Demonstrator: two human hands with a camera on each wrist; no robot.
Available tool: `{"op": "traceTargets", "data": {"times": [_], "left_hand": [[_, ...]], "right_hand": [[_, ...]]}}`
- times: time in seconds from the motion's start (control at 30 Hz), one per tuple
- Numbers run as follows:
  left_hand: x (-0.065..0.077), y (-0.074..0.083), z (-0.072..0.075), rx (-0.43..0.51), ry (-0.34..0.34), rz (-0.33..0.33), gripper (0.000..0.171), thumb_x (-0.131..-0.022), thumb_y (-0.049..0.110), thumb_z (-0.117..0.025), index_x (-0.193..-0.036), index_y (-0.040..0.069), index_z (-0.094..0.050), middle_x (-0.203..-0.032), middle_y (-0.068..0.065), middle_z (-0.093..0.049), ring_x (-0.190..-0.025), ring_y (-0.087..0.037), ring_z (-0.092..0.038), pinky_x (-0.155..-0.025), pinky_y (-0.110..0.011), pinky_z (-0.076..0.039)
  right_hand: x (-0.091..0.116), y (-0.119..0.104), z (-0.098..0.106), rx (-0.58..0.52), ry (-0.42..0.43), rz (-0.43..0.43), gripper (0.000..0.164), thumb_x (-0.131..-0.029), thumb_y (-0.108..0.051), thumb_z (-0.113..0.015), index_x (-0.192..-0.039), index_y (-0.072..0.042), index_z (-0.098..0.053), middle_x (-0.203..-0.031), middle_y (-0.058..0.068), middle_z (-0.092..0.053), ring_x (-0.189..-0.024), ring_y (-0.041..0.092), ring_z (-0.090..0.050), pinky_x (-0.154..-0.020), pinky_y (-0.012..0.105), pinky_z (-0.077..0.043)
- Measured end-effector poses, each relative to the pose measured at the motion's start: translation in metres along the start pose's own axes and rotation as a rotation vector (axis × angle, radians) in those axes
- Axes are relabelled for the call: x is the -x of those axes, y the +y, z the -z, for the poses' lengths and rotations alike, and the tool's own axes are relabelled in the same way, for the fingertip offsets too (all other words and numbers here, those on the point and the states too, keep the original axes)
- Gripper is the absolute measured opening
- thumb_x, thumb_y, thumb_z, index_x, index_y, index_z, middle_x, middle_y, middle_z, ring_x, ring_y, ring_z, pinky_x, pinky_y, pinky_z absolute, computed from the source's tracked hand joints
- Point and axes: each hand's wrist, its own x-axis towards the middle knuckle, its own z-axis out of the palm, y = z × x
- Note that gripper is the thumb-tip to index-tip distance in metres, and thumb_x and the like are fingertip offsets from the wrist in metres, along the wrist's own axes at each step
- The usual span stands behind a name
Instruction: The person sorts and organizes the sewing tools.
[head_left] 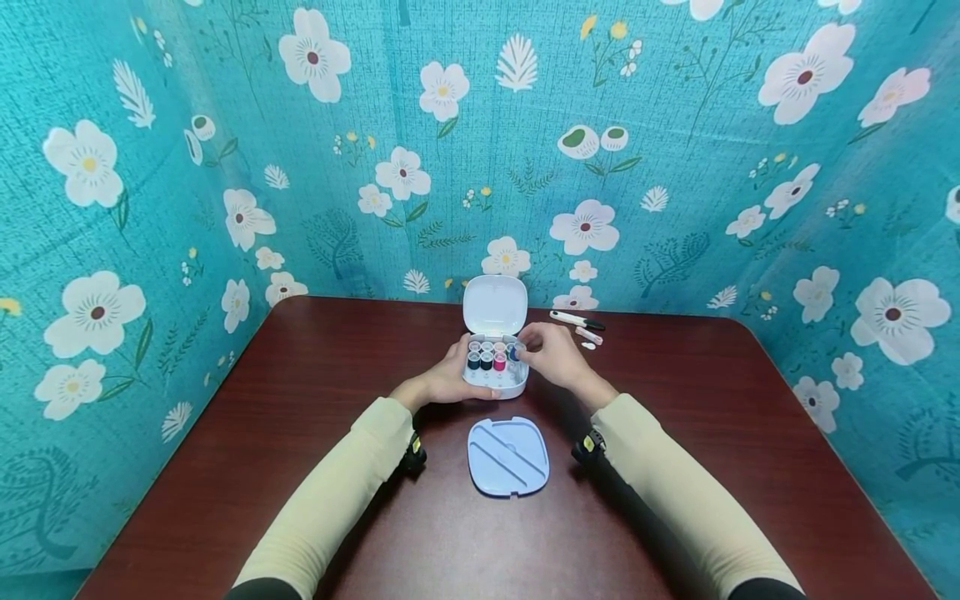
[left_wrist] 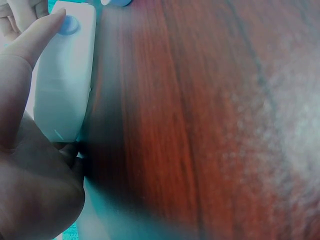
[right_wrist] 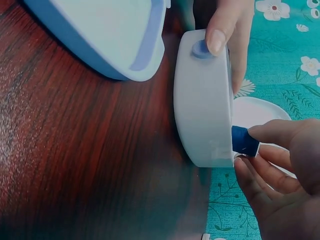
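A white sewing box point(head_left: 480, 387) stands on the table with its lid point(head_left: 495, 305) raised at the back. Rows of thread spools sit inside, among them black spools point(head_left: 487, 362) and a pink-red spool point(head_left: 499, 362). My left hand point(head_left: 446, 379) grips the box's left side, its thumb on the front beside a blue button point(right_wrist: 201, 49). At the box's right end, my right hand point(right_wrist: 280, 165) pinches a blue thread spool point(right_wrist: 243, 140) between thumb and fingers. The spool's lower part is hidden behind the box wall in the right wrist view.
A light blue tray point(head_left: 508, 467) with diagonal ridges lies in front of the box. Behind my right hand lie a white-and-black pen-shaped tool point(head_left: 576, 320), a small clear-pink tube point(head_left: 589, 335) and a tiny white piece point(head_left: 588, 346). A flowered curtain point(head_left: 465, 167) hangs behind the table.
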Motion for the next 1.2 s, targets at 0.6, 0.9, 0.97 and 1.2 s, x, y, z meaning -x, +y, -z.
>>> {"op": "traceTargets", "data": {"times": [0.6,0.9,0.97,1.2], "left_hand": [[0.007,0.006,0.002,0.015,0.015,-0.025,0.125,-0.077,0.048,-0.087,-0.162,0.009,-0.005,-0.156,-0.019,-0.026,-0.139,-0.029,-0.036,-0.116,-0.047,-0.033],[0.006,0.006,0.001,0.014,0.009,-0.027,0.124,-0.077,0.048,-0.088,-0.162,0.011,-0.006,-0.156,-0.018,-0.026,-0.139,-0.028,-0.036,-0.116,-0.046,-0.033],[0.005,0.005,0.002,0.01,0.007,-0.026,0.125,-0.077,0.049,-0.088,-0.162,0.011,-0.005,-0.157,-0.018,-0.025,-0.139,-0.028,-0.035,-0.117,-0.045,-0.032],[0.006,0.006,0.003,0.017,-0.003,-0.024,0.126,-0.077,0.049,-0.088,-0.163,0.011,-0.003,-0.158,-0.019,-0.024,-0.14,-0.028,-0.035,-0.117,-0.045,-0.032]], "right_hand": [[0.0,-0.005,-0.002,0.084,-0.055,0.072,0.022,-0.089,-0.004,-0.076,-0.109,0.004,-0.071,-0.102,0.016,-0.071,-0.092,0.026,-0.07,-0.082,0.041,-0.058],[-0.001,-0.009,-0.003,0.158,-0.077,0.119,0.021,-0.089,-0.004,-0.077,-0.109,0.003,-0.074,-0.103,0.015,-0.071,-0.092,0.026,-0.067,-0.083,0.041,-0.058],[-0.001,-0.011,-0.004,0.172,-0.081,0.125,0.022,-0.088,-0.003,-0.077,-0.109,0.003,-0.074,-0.103,0.015,-0.071,-0.091,0.026,-0.067,-0.083,0.042,-0.058],[-0.002,-0.014,-0.005,0.234,-0.088,0.146,0.02,-0.087,-0.002,-0.077,-0.106,0.002,-0.075,-0.101,0.013,-0.071,-0.091,0.025,-0.066,-0.083,0.041,-0.058]]}}
